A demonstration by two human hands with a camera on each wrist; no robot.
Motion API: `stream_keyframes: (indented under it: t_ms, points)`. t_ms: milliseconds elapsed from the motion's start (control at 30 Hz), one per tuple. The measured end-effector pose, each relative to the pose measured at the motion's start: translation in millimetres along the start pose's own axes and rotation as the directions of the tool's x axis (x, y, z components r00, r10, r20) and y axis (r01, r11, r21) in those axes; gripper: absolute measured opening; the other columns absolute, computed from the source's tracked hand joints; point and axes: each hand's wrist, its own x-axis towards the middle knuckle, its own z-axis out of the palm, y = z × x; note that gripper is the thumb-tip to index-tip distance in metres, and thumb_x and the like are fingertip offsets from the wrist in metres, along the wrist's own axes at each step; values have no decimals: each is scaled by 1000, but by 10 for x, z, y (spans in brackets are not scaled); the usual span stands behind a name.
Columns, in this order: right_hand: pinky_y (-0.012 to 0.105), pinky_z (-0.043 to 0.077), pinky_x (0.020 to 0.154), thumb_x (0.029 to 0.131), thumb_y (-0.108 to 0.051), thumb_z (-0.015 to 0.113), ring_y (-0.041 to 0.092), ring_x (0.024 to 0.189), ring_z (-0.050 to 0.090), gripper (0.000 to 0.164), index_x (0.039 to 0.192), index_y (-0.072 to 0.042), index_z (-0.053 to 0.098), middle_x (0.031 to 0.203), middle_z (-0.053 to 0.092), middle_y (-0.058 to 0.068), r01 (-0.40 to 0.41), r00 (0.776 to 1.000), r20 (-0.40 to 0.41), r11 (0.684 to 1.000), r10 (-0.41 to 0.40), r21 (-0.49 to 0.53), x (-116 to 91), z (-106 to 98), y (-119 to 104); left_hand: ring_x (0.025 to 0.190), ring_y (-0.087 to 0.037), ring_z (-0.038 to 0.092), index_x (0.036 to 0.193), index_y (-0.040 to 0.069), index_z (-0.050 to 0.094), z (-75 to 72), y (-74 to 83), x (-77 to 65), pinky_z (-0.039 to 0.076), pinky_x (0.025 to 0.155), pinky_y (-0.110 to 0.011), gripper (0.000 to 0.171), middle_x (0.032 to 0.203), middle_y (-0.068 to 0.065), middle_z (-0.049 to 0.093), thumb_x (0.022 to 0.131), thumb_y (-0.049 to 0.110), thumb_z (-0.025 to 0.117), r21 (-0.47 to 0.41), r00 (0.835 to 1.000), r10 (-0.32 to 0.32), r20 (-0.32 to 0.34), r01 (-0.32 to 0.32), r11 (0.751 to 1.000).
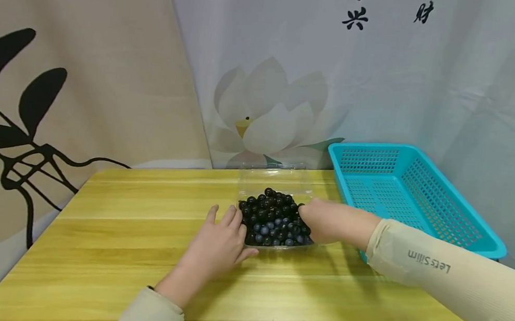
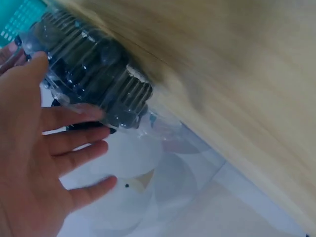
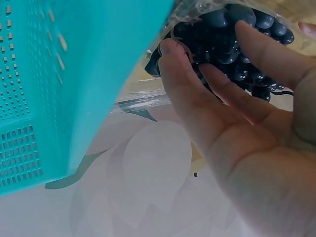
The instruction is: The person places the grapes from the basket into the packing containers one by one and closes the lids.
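Observation:
A clear plastic box (image 1: pixel 279 173) with its lid raised at the back stands on the table, filled with small, round, blue-black grapes (image 1: pixel 275 217). Some grapes are shiny black, others dull blue. My left hand (image 1: pixel 223 238) rests against the box's left side, fingers fairly straight and spread; the box's ribbed wall shows in the left wrist view. At the right end, my right hand (image 1: pixel 326 220) has its fingers bent down at the grapes. In the right wrist view its thumb and fingers (image 3: pixel 180 74) lie on either side of a dark cluster of grapes (image 3: pixel 222 39).
A turquoise perforated basket (image 1: pixel 349 183) stands to the right, close by the right forearm. The wooden table (image 1: pixel 127 230) has its back edge along a printed curtain (image 1: pixel 281 116) just behind the box.

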Motion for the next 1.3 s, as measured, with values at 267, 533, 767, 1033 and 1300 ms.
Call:
stream_keyframes:
  t_ms: [267, 533, 767, 1033, 1300]
  points:
    - [25, 46, 56, 95, 3, 71, 15, 64, 56, 41, 134, 7, 62, 99, 70, 15, -3, 1000, -9, 1000, 3, 11, -4, 20, 14, 137, -35, 63, 130, 5, 59, 21, -51, -36, 54, 112, -60, 73, 142, -16, 70, 100, 71, 57, -204, 998, -53, -36, 45, 978]
    - [24, 41, 53, 94, 8, 67, 14, 60, 48, 43, 136, 8, 61, 95, 68, 14, 6, 1000, -20, 1000, -6, 19, -20, 18, 3, 134, -35, 65, 116, 7, 73, 60, -89, -71, 57, 109, -56, 65, 141, -20, 70, 103, 68, 53, -172, 996, 9, -89, -24, 985]
    - [25, 45, 52, 91, 12, 67, 15, 62, 53, 42, 133, 9, 63, 89, 69, 14, 72, 987, -137, 991, -87, -116, -6, 113, 1, 138, -32, 61, 121, 10, 78, 46, -167, -65, 55, 111, -56, 58, 139, -16, 72, 106, 61, 55, -124, 993, 110, -52, -116, 985]
    - [27, 46, 55, 90, 12, 66, 16, 65, 53, 29, 118, 4, 67, 85, 66, 12, 73, 992, -97, 991, -84, -111, -14, 75, 9, 147, -36, 53, 132, 19, 75, -37, -311, -16, 50, 117, -59, 59, 149, -9, 67, 107, 64, 47, -270, 995, 78, 66, -57, 961]
    - [33, 51, 76, 105, -8, 65, 23, 101, 68, 56, 158, -6, 48, 148, 64, 18, -16, 999, 42, 999, 14, 38, -154, -453, 13, 139, -38, 61, 142, 12, 69, -131, -517, 84, 53, 113, -58, 65, 148, -14, 67, 109, 63, 47, -506, 985, -95, 143, 155, 848]
